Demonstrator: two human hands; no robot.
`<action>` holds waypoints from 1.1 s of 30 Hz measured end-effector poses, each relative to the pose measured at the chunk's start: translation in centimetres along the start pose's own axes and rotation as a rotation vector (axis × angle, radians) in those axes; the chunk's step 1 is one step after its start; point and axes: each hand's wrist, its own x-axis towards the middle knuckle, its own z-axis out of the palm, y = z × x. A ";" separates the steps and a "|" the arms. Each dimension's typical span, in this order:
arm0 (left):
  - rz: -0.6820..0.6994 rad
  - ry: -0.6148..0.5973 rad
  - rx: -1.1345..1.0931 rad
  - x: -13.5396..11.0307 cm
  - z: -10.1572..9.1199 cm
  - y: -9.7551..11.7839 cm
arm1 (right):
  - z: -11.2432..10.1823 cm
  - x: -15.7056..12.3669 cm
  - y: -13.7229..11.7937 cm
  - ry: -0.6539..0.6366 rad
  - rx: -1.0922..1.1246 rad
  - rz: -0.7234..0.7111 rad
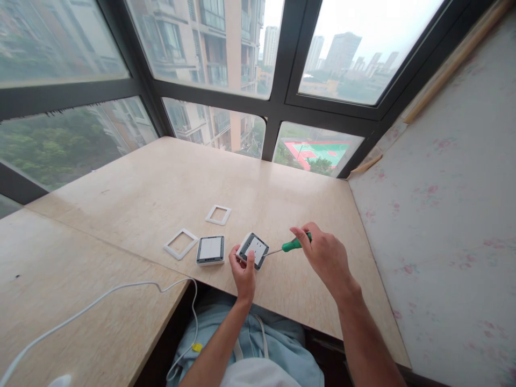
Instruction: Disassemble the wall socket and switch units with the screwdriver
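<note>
My left hand [243,270] grips a grey-and-white wall switch [253,250], tilted up off the wooden desk [161,183]. My right hand [322,252] is closed round a green-handled screwdriver [291,245]; its metal tip reaches the switch's right edge. A second switch [210,250] lies flat just left of my left hand. Two white square frames lie on the desk, one [181,243] left of the second switch, the other [218,214] farther back.
A white cable [100,298] runs across the lower desk section at left and hangs down at its edge. Large windows [201,48] close off the far side and left. A floral-papered wall [451,204] stands at the right.
</note>
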 end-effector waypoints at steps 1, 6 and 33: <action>-0.003 -0.005 -0.005 0.0 0.0 -0.1 | -0.1 -0.1 0.4 0.000 0.067 -0.062; 0.007 -0.008 -0.007 0.1 -0.1 -0.2 | 0.2 -0.9 2.0 -0.084 0.550 -0.469; 0.017 -0.001 -0.028 -0.2 -0.1 0.0 | 0.7 -1.0 3.3 -0.046 0.460 -0.368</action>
